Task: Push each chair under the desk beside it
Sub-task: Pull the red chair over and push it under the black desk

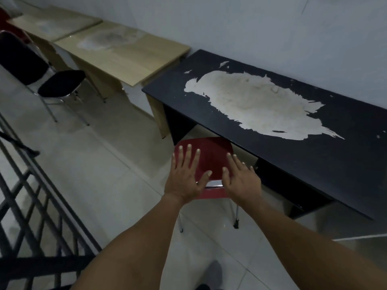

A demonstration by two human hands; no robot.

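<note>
A red chair [211,155] with chrome legs stands at the front of the black desk [314,164], its seat partly under the desk's edge. The desk's top has a large worn pale patch. My left hand [186,176] and my right hand [240,178] are stretched out side by side over the chair's back, fingers spread, palms down. Whether they touch the chair I cannot tell. A black chair [41,74] stands out on the floor in front of a light wooden desk [129,53] to the left.
A second wooden desk [54,21] and part of a red chair [4,19] lie at the far left. A dark metal railing [31,216] runs along my left side. The desks stand against a white wall. My shoe [211,273] shows on the tiled floor.
</note>
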